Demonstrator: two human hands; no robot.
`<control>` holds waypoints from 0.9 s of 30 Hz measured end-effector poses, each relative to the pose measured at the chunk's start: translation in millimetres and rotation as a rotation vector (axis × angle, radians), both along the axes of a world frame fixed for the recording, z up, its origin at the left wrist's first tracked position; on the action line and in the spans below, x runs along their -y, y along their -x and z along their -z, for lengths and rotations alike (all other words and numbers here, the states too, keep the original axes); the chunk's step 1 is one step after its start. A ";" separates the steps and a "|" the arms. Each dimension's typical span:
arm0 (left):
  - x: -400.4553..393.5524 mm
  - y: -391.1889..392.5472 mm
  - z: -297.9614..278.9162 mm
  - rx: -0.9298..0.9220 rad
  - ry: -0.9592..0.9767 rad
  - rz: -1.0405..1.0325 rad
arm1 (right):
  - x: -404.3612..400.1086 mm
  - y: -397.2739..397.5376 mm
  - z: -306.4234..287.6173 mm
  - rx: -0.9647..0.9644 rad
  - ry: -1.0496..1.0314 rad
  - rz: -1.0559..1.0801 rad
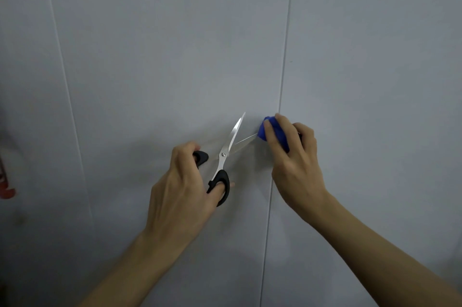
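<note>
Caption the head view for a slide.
Left hand holds open scissors at clear tape drawn from the right hand's blue holder.

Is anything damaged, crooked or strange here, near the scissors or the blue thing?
Nothing stands out. The left hand grips the scissors with blades open at a clear strip pulled taut from the blue thing that the right hand holds. The grey surface shows only straight seams.
</note>
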State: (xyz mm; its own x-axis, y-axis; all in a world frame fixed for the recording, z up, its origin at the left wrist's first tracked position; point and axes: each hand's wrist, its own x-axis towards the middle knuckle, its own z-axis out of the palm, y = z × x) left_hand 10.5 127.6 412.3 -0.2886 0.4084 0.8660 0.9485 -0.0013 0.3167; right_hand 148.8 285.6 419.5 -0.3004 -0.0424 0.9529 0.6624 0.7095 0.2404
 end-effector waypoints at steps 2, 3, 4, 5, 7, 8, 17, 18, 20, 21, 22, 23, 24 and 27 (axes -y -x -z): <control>-0.4 2.0 2.4 0.039 0.030 -0.002 | -5.8 -4.3 -1.9 0.012 0.037 0.025; -0.8 3.3 3.1 0.074 0.041 -0.001 | -7.6 -6.5 -2.4 0.017 0.059 0.033; -1.3 4.5 2.7 0.125 0.049 0.011 | -9.0 -8.7 -2.5 0.015 0.079 0.033; -2.0 5.0 1.4 0.192 0.056 0.039 | -9.5 -10.7 -1.8 0.011 0.093 0.024; -3.3 5.9 -2.7 0.357 0.071 0.130 | -6.6 -12.9 1.4 0.004 0.099 -0.003; -4.4 6.6 -4.3 0.444 0.088 0.177 | -3.4 -13.1 3.5 0.001 0.099 -0.017; 8.9 -7.3 -20.8 1.010 0.078 0.633 | 37.7 -7.7 17.6 -0.001 0.100 -0.178; 11.4 -9.3 -24.3 1.070 0.059 0.691 | 40.7 -8.1 17.8 -0.015 0.100 -0.196; 14.7 -9.8 -29.4 1.225 0.012 0.796 | 45.5 -7.9 16.7 -0.030 0.103 -0.235; 15.9 -9.2 -31.5 1.310 -0.004 0.842 | 46.9 -7.7 16.1 -0.032 0.097 -0.252; 16.2 -7.6 -32.7 1.380 -0.011 0.886 | 48.4 -7.5 15.7 -0.032 0.085 -0.269; 16.4 -6.3 -33.7 1.431 -0.011 0.923 | 49.5 -7.3 15.4 -0.029 0.074 -0.284; 16.7 -4.8 -33.8 1.461 -0.004 0.951 | 50.7 -7.1 15.2 -0.024 0.065 -0.296; 18.9 -3.8 -34.1 1.483 0.012 0.982 | 52.5 -6.5 15.2 -0.011 0.057 -0.305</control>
State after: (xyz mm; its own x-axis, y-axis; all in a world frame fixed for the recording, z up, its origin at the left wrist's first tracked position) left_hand 14.4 108.8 446.3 -0.4197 0.8987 0.1275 -0.4531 -0.3292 0.8285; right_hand 155.3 233.1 404.2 -0.2713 -0.0754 0.9595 0.4194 0.8881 0.1883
